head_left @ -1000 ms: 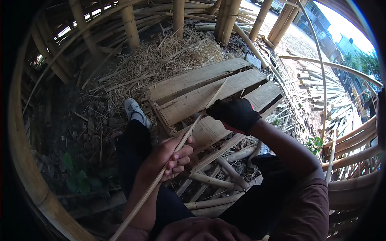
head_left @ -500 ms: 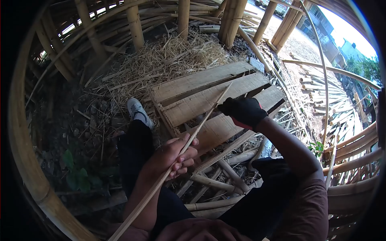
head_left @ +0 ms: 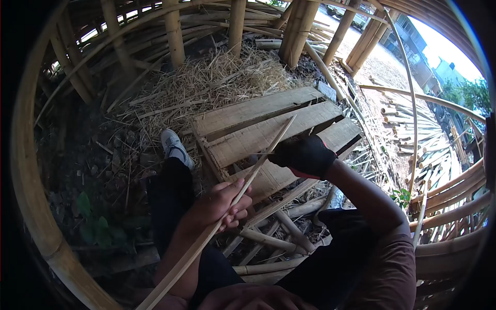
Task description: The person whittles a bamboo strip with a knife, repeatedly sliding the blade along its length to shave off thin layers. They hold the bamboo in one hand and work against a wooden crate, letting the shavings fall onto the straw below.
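Observation:
A long, thin bamboo strip (head_left: 204, 238) runs diagonally from the lower left up to a pointed end above a slatted wooden platform. My bare left hand (head_left: 226, 205) is wrapped round the strip near its middle. My right hand (head_left: 304, 156), in a black and red glove, is closed beside the upper part of the strip. A thin, narrow piece shows between the glove's fingertips and the strip, too small to make out. The wooden platform (head_left: 268, 127) lies under and beyond both hands.
Bamboo posts (head_left: 174, 36) stand behind a heap of shavings (head_left: 232, 72). Cut bamboo poles (head_left: 418, 134) lie outside at the right. A curved bamboo pole (head_left: 39, 206) bounds the left side. More poles (head_left: 274, 240) lie beneath the platform, near my legs.
My right hand moved away from the strip to the right, then came back down and left beside it. My left hand keeps its hold. The view has shifted slightly.

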A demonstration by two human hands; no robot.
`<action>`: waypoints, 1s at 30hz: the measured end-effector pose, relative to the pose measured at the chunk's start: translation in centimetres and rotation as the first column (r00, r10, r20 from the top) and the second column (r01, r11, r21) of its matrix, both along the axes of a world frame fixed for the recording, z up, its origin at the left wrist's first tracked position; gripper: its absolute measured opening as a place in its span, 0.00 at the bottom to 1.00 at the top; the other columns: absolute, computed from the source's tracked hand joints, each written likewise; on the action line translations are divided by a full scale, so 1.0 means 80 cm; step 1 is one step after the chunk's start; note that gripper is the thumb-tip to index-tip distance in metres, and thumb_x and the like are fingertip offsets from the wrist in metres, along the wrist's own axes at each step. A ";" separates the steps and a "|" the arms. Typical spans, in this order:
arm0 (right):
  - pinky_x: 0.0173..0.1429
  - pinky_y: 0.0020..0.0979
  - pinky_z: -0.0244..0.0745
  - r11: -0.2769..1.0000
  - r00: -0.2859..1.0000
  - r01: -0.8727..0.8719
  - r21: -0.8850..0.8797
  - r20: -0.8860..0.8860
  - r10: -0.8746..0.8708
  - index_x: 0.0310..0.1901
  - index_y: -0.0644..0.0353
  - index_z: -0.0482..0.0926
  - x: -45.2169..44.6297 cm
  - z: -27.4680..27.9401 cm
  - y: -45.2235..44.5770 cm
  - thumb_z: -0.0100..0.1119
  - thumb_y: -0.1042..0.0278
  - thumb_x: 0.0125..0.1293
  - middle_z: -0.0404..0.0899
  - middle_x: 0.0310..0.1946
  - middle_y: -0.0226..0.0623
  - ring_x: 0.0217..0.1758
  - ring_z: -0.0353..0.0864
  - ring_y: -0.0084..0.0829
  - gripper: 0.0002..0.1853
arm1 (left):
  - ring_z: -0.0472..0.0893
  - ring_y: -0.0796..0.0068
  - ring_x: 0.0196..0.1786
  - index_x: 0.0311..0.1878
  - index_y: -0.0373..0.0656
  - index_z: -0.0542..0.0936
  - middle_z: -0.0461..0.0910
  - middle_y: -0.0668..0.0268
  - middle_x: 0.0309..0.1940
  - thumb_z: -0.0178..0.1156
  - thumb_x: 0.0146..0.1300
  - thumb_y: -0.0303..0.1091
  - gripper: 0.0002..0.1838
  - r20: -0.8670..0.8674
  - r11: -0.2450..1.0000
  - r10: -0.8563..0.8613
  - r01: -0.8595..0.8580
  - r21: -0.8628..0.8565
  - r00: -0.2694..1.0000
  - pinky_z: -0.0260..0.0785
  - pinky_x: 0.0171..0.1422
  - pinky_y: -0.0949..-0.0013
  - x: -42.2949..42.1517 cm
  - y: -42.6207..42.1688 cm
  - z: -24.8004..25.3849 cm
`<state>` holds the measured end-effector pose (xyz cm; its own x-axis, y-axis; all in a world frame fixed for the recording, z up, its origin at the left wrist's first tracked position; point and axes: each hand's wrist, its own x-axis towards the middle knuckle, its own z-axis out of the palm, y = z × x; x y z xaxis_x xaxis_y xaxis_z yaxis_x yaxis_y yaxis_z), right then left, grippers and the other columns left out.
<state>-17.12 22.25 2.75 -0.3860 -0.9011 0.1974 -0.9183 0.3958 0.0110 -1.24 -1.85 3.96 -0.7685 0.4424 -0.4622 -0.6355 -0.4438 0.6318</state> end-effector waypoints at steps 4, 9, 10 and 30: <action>0.33 0.42 0.80 0.974 0.984 0.173 0.145 -0.056 -0.166 0.43 0.47 0.83 -0.039 -0.007 0.024 0.54 0.53 0.74 0.84 0.30 0.34 0.30 0.85 0.40 0.12 | 0.59 0.91 0.10 0.47 0.43 0.67 0.60 0.79 0.16 0.40 0.82 0.48 0.17 0.015 0.999 0.011 -0.012 0.041 1.000 0.55 0.10 0.85 0.002 -0.002 -0.004; 0.34 0.40 0.80 0.975 0.990 0.136 0.178 -0.001 -0.138 0.44 0.46 0.84 -0.015 0.009 0.012 0.54 0.53 0.73 0.84 0.31 0.32 0.31 0.85 0.38 0.11 | 0.59 0.92 0.11 0.47 0.43 0.67 0.60 0.79 0.16 0.40 0.82 0.48 0.17 -0.023 1.000 -0.012 0.012 0.016 1.000 0.55 0.10 0.85 0.000 -0.003 -0.006; 0.35 0.40 0.80 0.994 0.998 0.054 0.099 -0.046 -0.050 0.46 0.42 0.84 -0.006 0.004 0.006 0.54 0.54 0.73 0.86 0.34 0.30 0.33 0.86 0.37 0.10 | 0.59 0.92 0.11 0.48 0.43 0.67 0.60 0.79 0.16 0.40 0.82 0.48 0.17 -0.031 1.000 -0.023 0.023 -0.010 0.999 0.55 0.10 0.85 0.000 -0.002 -0.005; 0.41 0.45 0.80 0.865 0.918 0.379 0.329 -0.019 -0.395 0.45 0.47 0.83 -0.075 -0.006 0.040 0.45 0.45 0.77 0.86 0.34 0.39 0.38 0.86 0.46 0.19 | 0.62 0.90 0.13 0.48 0.43 0.67 0.61 0.77 0.18 0.40 0.81 0.53 0.20 -0.097 0.996 -0.081 0.077 -0.036 0.992 0.59 0.13 0.83 -0.001 -0.008 -0.013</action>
